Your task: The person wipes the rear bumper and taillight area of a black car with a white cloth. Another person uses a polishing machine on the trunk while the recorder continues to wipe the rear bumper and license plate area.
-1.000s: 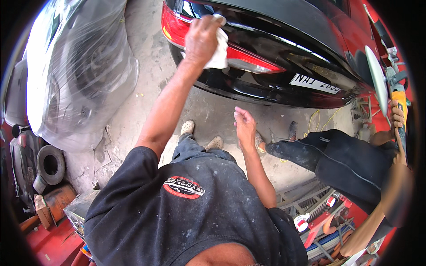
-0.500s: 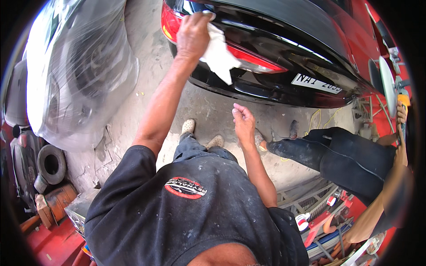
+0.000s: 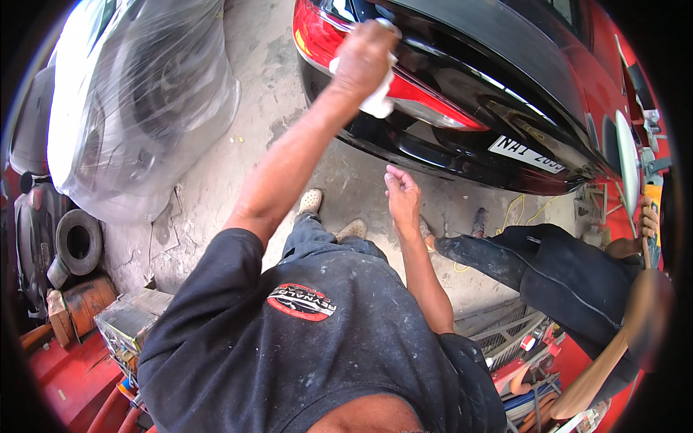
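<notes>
My left hand (image 3: 363, 59) is closed on a white cloth (image 3: 378, 102) at the rear corner of a black car (image 3: 440, 79). It lies over the body edge beside the red tail light (image 3: 437, 108), and part of the cloth shows below the palm. The hand hides much of the cloth and some of the lamp. Lower down, in front of the bumper, my right hand (image 3: 403, 198) hovers apart from the car. Its fingers are loosely bent and nothing shows in them.
Left stands a car under clear plastic sheeting (image 3: 144, 108). A tire (image 3: 79, 239) and a metal box (image 3: 130, 321) are at lower left. At right, a co-worker in dark clothes (image 3: 570, 281) grips a polisher with a round pad (image 3: 628, 162). A yellow cord (image 3: 514, 213) lies on the floor.
My left hand has moved right along the car's rear with the cloth, which hung loose and is now bunched under the hand. The view has shifted slightly; my right hand stays nearly in place.
</notes>
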Demonstrator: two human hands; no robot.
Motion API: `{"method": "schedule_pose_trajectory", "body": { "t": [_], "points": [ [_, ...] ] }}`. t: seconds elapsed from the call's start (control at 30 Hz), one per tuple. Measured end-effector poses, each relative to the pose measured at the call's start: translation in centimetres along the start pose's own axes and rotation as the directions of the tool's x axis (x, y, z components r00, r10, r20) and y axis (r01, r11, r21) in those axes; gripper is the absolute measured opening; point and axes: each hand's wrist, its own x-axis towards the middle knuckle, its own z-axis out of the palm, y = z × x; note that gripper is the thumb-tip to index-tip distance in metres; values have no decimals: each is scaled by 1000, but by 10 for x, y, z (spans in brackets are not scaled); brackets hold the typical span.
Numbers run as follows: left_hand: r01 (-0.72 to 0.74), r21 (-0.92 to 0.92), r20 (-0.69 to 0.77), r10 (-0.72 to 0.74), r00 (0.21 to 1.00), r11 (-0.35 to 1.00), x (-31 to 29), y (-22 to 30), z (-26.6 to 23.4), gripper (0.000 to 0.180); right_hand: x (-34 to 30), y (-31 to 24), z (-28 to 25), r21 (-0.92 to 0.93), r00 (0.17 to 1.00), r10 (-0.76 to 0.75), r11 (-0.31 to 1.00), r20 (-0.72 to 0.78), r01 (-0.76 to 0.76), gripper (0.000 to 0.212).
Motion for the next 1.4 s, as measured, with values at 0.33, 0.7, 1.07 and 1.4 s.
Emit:
{"method": "schedule_pose_trajectory", "body": {
  "t": [0.33,0.7,1.07,1.4],
  "points": [
    [146,14,-78,-144,986,989,2,-33,-3,31,-14,-7,-12,50,997,37,998,-65,-34,25],
    [197,55,-48,-194,980,979,17,-51,0,20,-20,-5,-5,9,998,19,1000,-53,-18,26],
    [583,-412,-71,-662,746,701,42,0,0,25,-31,-20,-18,75,990,137,988,-22,-135,26],
    [699,-442,23,-772,635,562,58,16,-9,24,-23,-17,-9,33,997,73,997,34,-74,27]
  ]
}}
